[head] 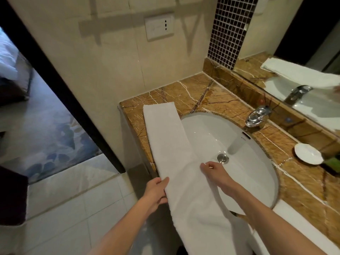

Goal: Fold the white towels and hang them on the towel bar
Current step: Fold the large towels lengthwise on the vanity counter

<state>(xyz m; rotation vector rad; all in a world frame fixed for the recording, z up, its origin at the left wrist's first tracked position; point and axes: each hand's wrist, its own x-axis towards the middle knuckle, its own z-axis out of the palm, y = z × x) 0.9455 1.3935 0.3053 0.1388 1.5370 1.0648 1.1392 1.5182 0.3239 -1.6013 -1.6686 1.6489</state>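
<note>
Marble counter [211, 100] by the sink [239, 144]: towel [165, 137] is lying as a long folded strip, near end hanging off the front. Left hand [156, 192] is gripping its left edge; right hand [215, 172] is resting on the right edge — pinching or pressing, cannot tell. Folding is under way — next probably a crosswise fold, edges matched.

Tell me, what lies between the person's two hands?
The head view shows the folded white towel spanning it: the left hand grips one long edge, the right hand pinches the other.
</note>
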